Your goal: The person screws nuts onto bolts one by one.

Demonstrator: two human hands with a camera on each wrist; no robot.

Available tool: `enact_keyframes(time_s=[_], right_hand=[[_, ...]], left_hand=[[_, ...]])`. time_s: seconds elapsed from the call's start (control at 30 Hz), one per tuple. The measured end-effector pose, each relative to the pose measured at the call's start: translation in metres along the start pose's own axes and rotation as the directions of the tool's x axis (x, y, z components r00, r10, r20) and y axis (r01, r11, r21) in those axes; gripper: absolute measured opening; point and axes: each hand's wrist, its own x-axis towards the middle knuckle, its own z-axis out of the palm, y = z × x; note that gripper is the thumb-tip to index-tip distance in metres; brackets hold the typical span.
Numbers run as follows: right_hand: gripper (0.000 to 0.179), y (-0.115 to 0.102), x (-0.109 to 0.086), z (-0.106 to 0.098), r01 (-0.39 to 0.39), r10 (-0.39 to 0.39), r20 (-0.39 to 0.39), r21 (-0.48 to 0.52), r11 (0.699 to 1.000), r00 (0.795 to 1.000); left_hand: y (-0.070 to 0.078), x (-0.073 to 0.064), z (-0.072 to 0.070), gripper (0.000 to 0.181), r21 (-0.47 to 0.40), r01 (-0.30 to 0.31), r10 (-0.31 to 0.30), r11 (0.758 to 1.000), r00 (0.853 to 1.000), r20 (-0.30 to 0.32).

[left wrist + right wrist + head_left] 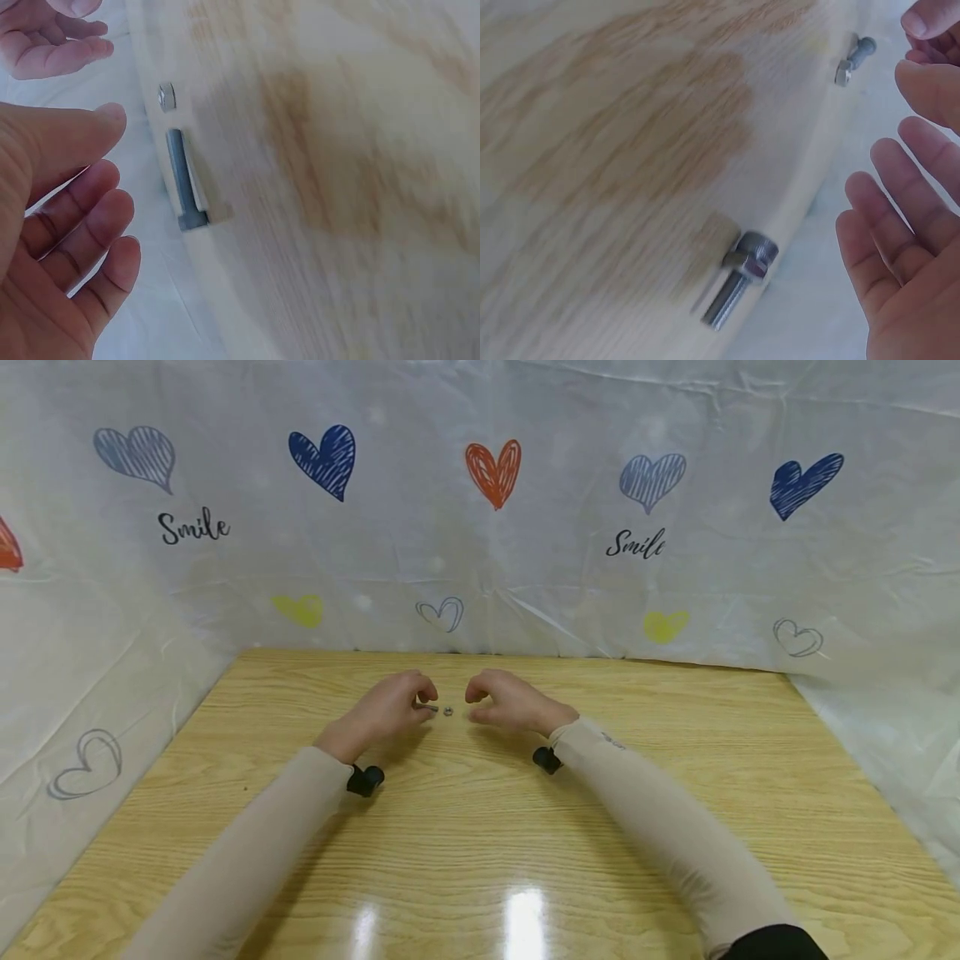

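Observation:
Over the far middle of the table, both hands hover with fingers loosely bent and nothing between them. Beside my left hand (pixel 390 703) lies a dark metal bolt (pixel 181 176) with a cylindrical head. A small loose nut (pixel 167 97) sits just off the tip of that bolt, apart from it; in the head view the nut (pixel 447 711) is between the two hands. Near my right hand (pixel 911 247), in the right wrist view, a second bolt (pixel 724 302) lies with a nut (pixel 745 265) around its shank close to the head. The right hand hides this bolt in the head view.
The wood-grain table (pixel 450 827) spreads toward me and to both sides. Behind its far edge hangs a white sheet (pixel 555 527) printed with hearts and the word Smile. Dark wrist-worn cameras (pixel 366 780) are strapped under both sleeves.

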Motion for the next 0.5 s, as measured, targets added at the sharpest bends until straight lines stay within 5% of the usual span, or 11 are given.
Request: enact_keyframes(time_s=[0.5], right_hand=[[0.026,-0.009,0.026,0.014,0.018,-0.015,0.031,-0.087,0.996,0.999]], left_hand=[[-0.027,0.000,0.000,0.025,0.021,0.058,-0.059,0.998,0.998,0.015]])
